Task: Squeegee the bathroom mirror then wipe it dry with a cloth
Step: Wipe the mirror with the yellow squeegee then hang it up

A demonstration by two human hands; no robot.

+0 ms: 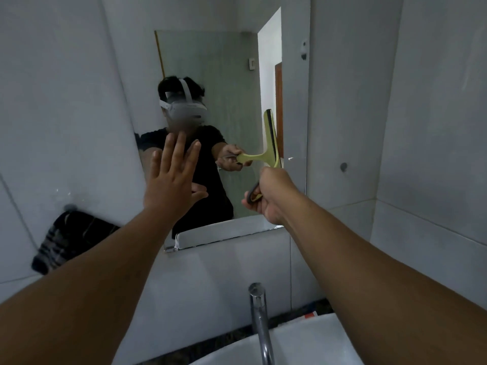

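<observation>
The bathroom mirror [232,83] hangs on the white tiled wall in front of me. My right hand [274,196] grips the handle of a yellow-green squeegee [253,196]. Its black-edged blade [271,138] stands upright against the glass near the mirror's right edge. My left hand [171,177] is flat with its fingers spread, on or just in front of the lower left of the mirror. A dark striped cloth [68,241] hangs on the wall to the left of the mirror. The glass reflects me and the squeegee.
A chrome tap [259,314] rises below the mirror, over a white basin [311,343] at the bottom edge. A hook [343,167] sits on the tiles right of the mirror. An open doorway shows in the reflection.
</observation>
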